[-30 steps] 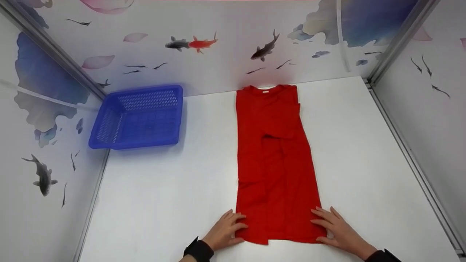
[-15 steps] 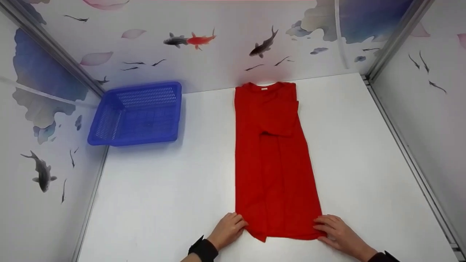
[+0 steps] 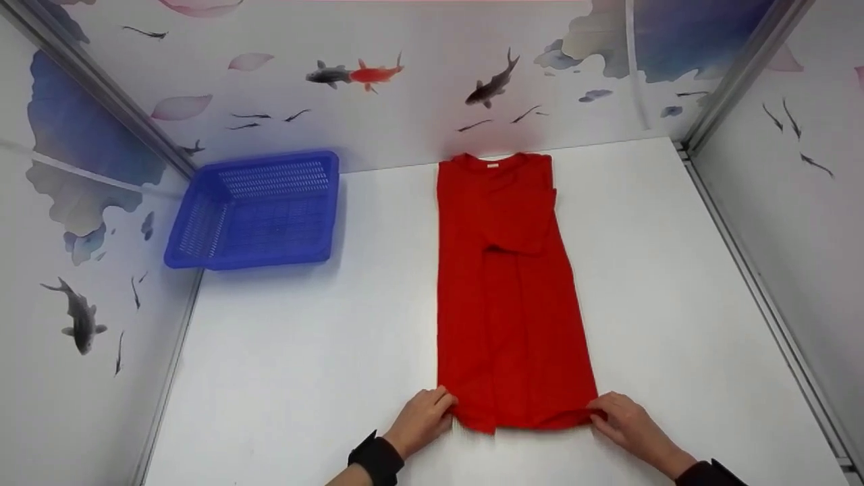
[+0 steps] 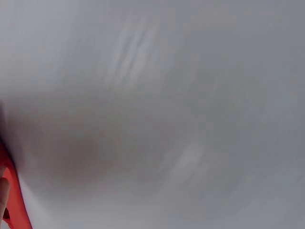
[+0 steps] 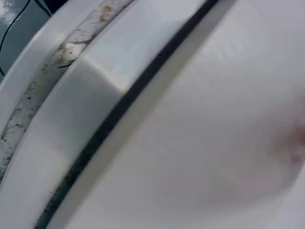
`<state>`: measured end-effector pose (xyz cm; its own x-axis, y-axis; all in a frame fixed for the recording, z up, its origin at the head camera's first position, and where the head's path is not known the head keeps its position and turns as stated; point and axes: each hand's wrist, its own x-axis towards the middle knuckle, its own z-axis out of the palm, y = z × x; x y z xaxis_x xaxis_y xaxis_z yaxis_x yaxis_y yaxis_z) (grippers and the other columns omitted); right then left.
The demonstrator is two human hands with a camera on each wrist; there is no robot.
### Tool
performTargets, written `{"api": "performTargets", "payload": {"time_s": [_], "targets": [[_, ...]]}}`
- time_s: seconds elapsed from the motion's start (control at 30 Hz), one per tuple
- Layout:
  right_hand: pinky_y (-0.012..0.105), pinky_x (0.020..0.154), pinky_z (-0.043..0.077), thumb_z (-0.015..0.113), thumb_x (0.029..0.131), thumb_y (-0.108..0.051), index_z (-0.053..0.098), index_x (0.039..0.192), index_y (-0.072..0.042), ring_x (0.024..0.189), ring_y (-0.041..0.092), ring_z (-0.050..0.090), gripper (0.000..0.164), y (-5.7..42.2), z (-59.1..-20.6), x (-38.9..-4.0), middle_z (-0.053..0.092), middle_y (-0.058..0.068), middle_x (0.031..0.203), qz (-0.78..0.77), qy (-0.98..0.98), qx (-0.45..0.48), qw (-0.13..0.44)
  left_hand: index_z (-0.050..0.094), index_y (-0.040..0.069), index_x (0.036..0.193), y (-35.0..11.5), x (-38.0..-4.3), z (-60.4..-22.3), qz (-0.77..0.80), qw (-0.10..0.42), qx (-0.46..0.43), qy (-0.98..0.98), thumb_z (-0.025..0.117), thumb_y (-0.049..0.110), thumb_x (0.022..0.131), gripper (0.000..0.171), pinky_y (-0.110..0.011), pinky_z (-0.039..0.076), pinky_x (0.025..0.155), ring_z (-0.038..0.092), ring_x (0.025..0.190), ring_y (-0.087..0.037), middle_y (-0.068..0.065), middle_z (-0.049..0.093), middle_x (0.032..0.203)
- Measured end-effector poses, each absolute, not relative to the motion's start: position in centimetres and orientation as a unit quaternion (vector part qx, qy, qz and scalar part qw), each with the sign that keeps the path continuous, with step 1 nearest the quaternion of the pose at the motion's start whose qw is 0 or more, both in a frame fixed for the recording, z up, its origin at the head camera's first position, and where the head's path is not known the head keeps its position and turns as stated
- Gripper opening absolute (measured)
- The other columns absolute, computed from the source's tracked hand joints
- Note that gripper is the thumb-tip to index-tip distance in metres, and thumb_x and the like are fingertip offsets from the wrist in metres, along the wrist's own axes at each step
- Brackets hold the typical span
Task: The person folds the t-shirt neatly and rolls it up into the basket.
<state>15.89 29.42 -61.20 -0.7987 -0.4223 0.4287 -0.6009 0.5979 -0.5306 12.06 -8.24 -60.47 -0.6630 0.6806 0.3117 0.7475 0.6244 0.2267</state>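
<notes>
A red garment, seemingly a shirt (image 3: 506, 324), lies lengthwise on the white table with its sides folded inward. Its neckline with a small white label points to the far wall, and a short sleeve lies across the upper part. My left hand (image 3: 422, 418) pinches the near left corner of the hem. At the near right corner, my right hand (image 3: 631, 428) pinches the hem between thumb and fingers. The hem edge is lifted slightly off the table. In the left wrist view only a strip of red cloth (image 4: 16, 205) and a fingertip show at the left edge.
A blue plastic basket (image 3: 280, 233) with perforated walls stands at the back left of the white table (image 3: 310, 364). Panels printed with fish and petals enclose the table at the back and sides. A metal rail (image 3: 763, 290) runs along the right edge.
Both hands have gone from resting on the hem's corners to pinching them. The hem has risen a little and shifted away from me, while the neckline end stays put.
</notes>
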Motion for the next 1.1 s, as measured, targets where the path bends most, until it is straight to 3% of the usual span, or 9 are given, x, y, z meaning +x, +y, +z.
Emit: {"api": "performTargets", "payload": {"time_s": [0.17,0.4,0.6,0.77,0.93,1.1], "targets": [[0.007,0.068,0.042,0.072,0.054,0.016,0.063,0.087,-0.006,0.069,0.006,0.054,0.04,29.2,-59.6,14.2,0.061,-0.002,0.079,0.37,-0.875,0.276,0.148,0.055,0.014,0.094,-8.0,10.7,-58.6,-0.205,0.068,-0.377,-0.901,0.067,0.007,0.074,0.024,-0.017,0.04,0.062,0.049,0.068,-0.009,0.004,0.049,0.084],[0.01,0.061,0.04,0.062,0.065,0.019,0.065,0.088,-0.003,0.068,0.003,0.05,0.031,28.9,-57.5,10.2,0.061,0.0,0.081,0.401,-0.881,0.214,0.132,0.056,0.009,0.102,-7.6,6.8,-56.8,-0.274,0.066,-0.355,-0.892,0.063,0.002,0.078,0.026,-0.02,0.046,0.065,0.055,0.075,-0.011,-0.001,0.054,0.093],[0.019,0.061,0.046,0.059,0.075,0.012,0.065,0.091,0.001,0.071,0.004,0.054,0.02,29.0,-56.9,6.7,0.063,0.006,0.084,0.418,-0.895,0.143,0.055,0.057,0.006,0.106,-7.0,3.5,-56.6,-0.335,0.034,-0.32,-0.885,0.058,-0.001,0.082,0.024,-0.021,0.048,0.072,0.057,0.081,-0.014,-0.005,0.057,0.096],[0.026,0.065,0.047,0.056,0.083,0.003,0.064,0.098,0.004,0.076,0.017,0.055,0.017,29.0,-57.3,4.2,0.063,0.016,0.095,0.429,-0.899,0.077,-0.041,0.059,0.004,0.108,-6.1,1.7,-57.3,-0.358,-0.012,-0.258,-0.898,0.056,0.001,0.084,0.024,-0.029,0.047,0.081,0.057,0.092,-0.019,-0.008,0.059,0.1],[0.038,0.082,0.043,0.05,0.091,-0.01,0.061,0.108,0.005,0.094,0.028,0.052,0.024,28.9,-57.9,2.7,0.059,0.022,0.108,0.443,-0.889,0.021,-0.115,0.06,0.001,0.107,-5.4,0.6,-57.9,-0.372,-0.046,-0.191,-0.907,0.056,0.003,0.085,0.022,-0.035,0.045,0.084,0.057,0.096,-0.025,-0.012,0.061,0.101],[0.045,0.09,0.04,0.051,0.092,-0.032,0.057,0.114,0.005,0.106,0.034,0.05,0.044,29.0,-58.1,2.4,0.057,0.023,0.114,0.458,-0.878,-0.005,-0.141,0.063,0.0,0.103,-5.6,0.3,-58.6,-0.38,-0.071,-0.155,-0.909,0.058,0.014,0.088,0.021,-0.035,0.045,0.083,0.058,0.094,-0.026,-0.013,0.062,0.098]]}}
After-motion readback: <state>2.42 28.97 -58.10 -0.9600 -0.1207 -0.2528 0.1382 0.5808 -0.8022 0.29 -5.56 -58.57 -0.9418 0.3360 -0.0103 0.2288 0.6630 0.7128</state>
